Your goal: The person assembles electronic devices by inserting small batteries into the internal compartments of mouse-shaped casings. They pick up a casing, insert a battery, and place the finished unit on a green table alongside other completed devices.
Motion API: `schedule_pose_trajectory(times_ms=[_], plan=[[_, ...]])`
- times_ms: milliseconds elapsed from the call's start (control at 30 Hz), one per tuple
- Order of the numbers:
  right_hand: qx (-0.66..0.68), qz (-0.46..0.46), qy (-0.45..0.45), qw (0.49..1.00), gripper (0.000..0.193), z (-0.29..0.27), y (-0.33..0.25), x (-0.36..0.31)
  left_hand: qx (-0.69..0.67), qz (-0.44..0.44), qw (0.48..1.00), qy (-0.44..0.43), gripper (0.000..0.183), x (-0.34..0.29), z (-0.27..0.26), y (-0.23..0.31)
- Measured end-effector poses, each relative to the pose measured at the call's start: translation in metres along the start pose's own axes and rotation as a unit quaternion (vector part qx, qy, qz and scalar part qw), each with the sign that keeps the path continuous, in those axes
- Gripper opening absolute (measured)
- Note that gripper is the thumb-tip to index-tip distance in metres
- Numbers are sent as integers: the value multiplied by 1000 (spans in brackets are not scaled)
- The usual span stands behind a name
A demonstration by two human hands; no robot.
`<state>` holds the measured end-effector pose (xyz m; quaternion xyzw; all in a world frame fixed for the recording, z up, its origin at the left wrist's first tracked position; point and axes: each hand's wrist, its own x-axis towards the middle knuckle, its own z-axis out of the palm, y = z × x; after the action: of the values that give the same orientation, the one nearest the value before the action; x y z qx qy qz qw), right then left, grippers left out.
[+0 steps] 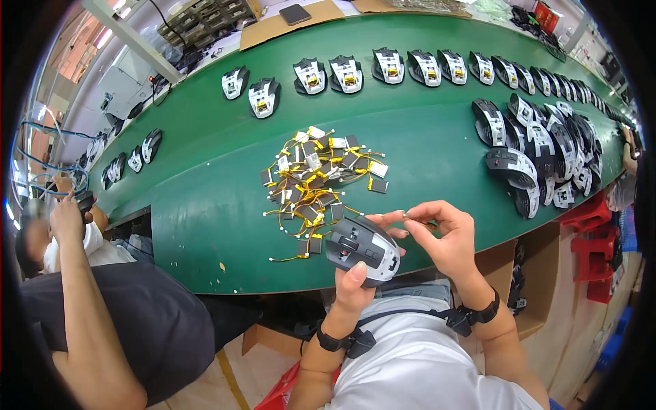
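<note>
My left hand is closed around a black and grey computer mouse, its thumb on the near side and fingertips showing past the far side. The mouse is tilted, above the table's near edge. Just right of it, my right hand pinches a thin wire lead, with a small pale tip at the thumb and forefinger. What the lead joins is hidden by the fingers. Beyond the mouse lies a heap of small flat batteries with yellow tape, thin wires and white plugs.
A row of part-built mice runs along the green table; more mice are heaped at right. At left, another person's arm reaches up. Red stools stand at lower right. A phone lies on cardboard at the back.
</note>
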<state>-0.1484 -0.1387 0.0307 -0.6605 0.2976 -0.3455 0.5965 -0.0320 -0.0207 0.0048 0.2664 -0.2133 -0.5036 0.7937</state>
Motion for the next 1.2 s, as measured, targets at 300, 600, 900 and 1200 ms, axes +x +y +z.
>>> schedule_pose_trajectory(times_ms=[300, 600, 900, 1200], plan=[[84, 21, -14, 996, 13, -6, 2, 0, 45, 23, 999, -18, 79, 1, 1, -5], [168, 119, -38, 978, 8, -9, -6, -5, -20, -21, 1000, 9, 84, 4, 1, 1], [-330, -359, -222, 844, 17, -8, -60, 6, -101, 0, 994, 37, 78, 19, 13, 20], [-430, -446, -280, 733, 16, -1, -67, 15, -88, -1, 991, 101, 67, 15, 8, 13]])
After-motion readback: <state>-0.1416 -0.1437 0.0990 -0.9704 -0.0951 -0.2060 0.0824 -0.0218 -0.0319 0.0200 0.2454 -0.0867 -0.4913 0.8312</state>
